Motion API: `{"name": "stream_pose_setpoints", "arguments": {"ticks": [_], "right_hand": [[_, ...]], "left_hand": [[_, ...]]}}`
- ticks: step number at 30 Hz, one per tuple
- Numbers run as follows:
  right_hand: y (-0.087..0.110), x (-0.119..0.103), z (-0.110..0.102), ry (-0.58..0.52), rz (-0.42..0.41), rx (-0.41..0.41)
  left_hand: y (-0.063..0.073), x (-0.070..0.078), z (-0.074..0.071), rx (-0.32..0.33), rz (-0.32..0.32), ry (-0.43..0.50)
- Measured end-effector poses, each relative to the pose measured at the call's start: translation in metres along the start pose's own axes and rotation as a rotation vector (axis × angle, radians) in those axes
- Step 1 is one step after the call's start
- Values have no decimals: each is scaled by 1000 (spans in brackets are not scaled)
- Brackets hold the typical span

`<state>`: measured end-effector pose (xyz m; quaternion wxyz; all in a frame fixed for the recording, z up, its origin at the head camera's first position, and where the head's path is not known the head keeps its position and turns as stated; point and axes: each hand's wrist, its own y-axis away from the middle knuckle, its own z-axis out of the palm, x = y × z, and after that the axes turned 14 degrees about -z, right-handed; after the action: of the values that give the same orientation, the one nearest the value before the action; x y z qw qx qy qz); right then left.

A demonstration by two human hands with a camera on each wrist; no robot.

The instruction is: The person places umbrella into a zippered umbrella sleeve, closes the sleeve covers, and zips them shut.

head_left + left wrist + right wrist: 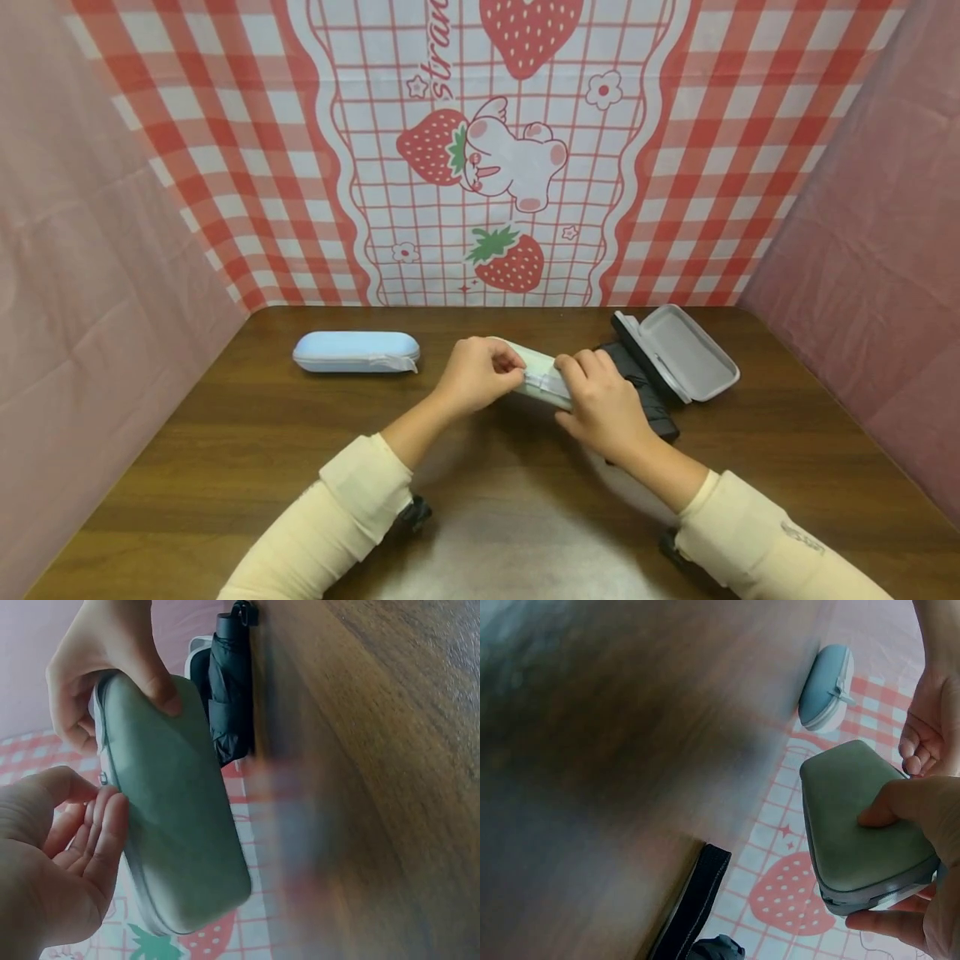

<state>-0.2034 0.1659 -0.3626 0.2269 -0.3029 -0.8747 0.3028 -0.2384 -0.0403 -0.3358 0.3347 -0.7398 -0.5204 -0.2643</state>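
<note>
A pale green zippered hard case (538, 360) is held tilted above the table. My right hand (600, 396) grips its right end, thumb on one broad face and fingers on the other side, as the right wrist view shows. At the zipped edge, my left hand (480, 375) pinches at the small zipper pull (103, 778) with thumb and fingertips. The zip looks closed along the part that shows. In the left wrist view the smooth green face (172, 817) is turned toward the camera, and the left fingertips partly cover the seam.
A light blue zippered case (356, 350) lies closed at the back left of the wooden table (225, 467). Back right, an open case with grey lining (693, 354) lies beside a folded black umbrella (231, 697). A checked strawberry cloth (285, 167) hangs behind.
</note>
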Motion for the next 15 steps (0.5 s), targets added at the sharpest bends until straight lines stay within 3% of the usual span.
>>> {"name": "stream_pose_setpoints", "arguments": {"ticks": [3, 11, 15], "right_hand": [[0, 1, 0, 0, 0, 15], [4, 4, -3, -35, 26, 29], [6, 6, -5, -75, 49, 27]], "left_hand": [[-1, -3, -2, 9, -69, 72], [-4, -17, -14, 65, -188, 115], [-6, -25, -22, 71, -254, 208]]}}
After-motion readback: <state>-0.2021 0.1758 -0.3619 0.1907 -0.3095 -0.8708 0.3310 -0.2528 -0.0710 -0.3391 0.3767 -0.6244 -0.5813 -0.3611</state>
